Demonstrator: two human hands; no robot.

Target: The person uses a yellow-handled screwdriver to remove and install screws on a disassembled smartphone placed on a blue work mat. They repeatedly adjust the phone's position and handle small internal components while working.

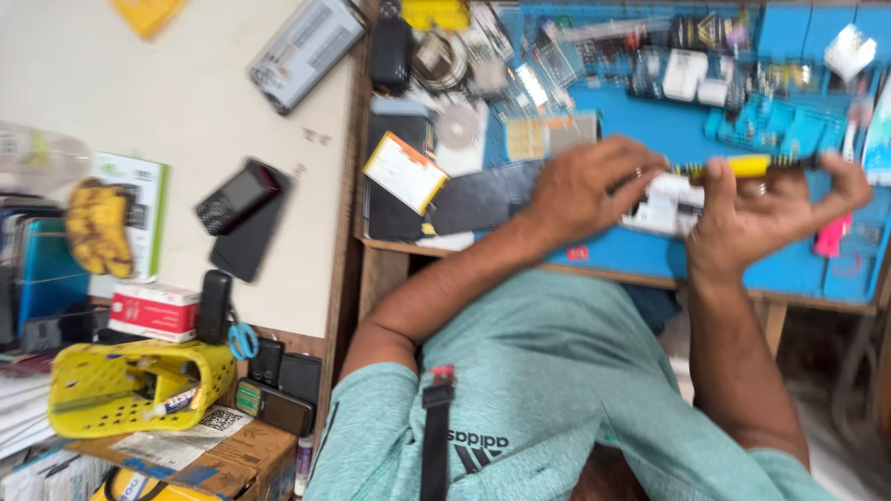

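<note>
Over the blue surface [650, 255] — left hand [585, 190] pinching the tip of a yellow-handled screwdriver [742, 166], right hand [766, 213] clamped around its handle, white device [661, 206] just beneath.

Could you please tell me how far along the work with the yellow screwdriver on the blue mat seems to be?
Early, by the look of it. Done: small tools and parts are laid out on the blue work mat. In hand: both the left hand and right hand grip the yellow-handled screwdriver above a white device. Left: the white device is blurred, so its state is unclear.
</note>
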